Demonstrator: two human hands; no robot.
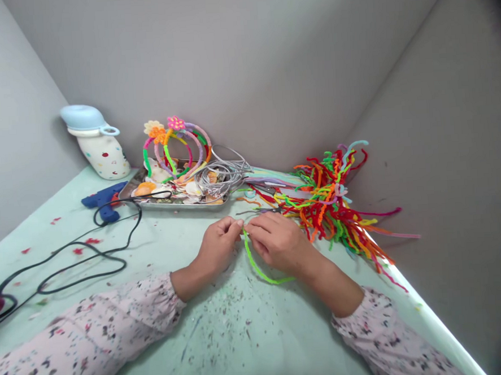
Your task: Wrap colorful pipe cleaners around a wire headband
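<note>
A bright green pipe cleaner (255, 263) hangs in a curve below my fingertips, its free end bending right under my right wrist. My left hand (220, 243) is closed, thumb and forefinger pinching at the pipe cleaner's upper end. Close against it, my right hand (277, 239) is also closed, fingers pressed together on the same end. The tips nearly touch, so the exact grip point is hidden. Just behind my right hand lies a dark-handled pair of scissors or pliers (273, 210), partly covered.
A metal tray (179, 206) holds flower-topped headbands (178, 149), scraps and coiled grey wire (224, 175). Left of it are a blue glue gun (107, 201) with a looping black cord (106, 258) and a white bottle (104, 154). A colourful pipe-cleaner heap (333, 196) lies right, against the wall.
</note>
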